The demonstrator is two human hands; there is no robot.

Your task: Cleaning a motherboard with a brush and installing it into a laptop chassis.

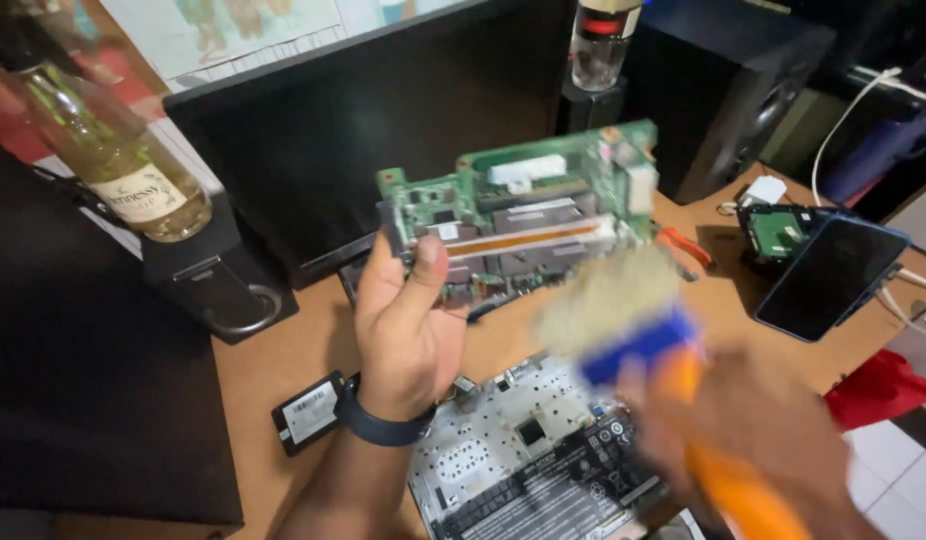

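Head view: left hand [408, 325], dark band at the wrist, grips a green rectangular circuit board [523, 215] by its lower-left edge, thumb pressed on the face, fingers behind. Board is held up off the desk, tilted, component side toward the camera, with a copper-coloured strip running across its middle. Right hand [753, 440] is motion-blurred; it's wrapped around the orange handle of a paintbrush with a blue ferrule and pale bristles [633, 330]. Bristles sit just below the board's right half; contact can't be judged through the blur. Below both hands, an opened laptop base with a black battery [533, 460] lies on the brown wooden desk [283, 360]. Small black flat drive with a white label [308, 410] lies just left of the left wrist. Dark monitor [363, 130] stands behind the board. Clear glass bottle of pale liquid [113, 150] far left; black phone [833, 275] far right.
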